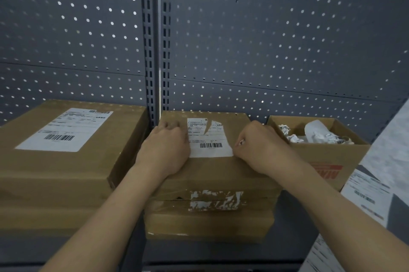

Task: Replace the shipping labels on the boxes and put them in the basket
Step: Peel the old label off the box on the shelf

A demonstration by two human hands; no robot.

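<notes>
A brown cardboard box (212, 174) stands in the middle of the shelf, on top of a flatter box. On its top is a white shipping label (208, 141) with a barcode, torn at its upper edge. My left hand (166, 145) lies flat on the box top and covers the label's left edge, its fingers bent at the far end. My right hand (256, 145) is at the label's lower right corner, thumb and curled fingers pinching at that edge. A larger box (55, 167) to the left carries an intact label (64, 130).
An open carton (327, 154) at the right holds several crumpled label scraps (314, 134). Sheets of printed labels (367, 196) lie at the far right. A grey pegboard wall (265, 39) backs the shelf. Torn tape remains (217, 199) mark the middle box's front.
</notes>
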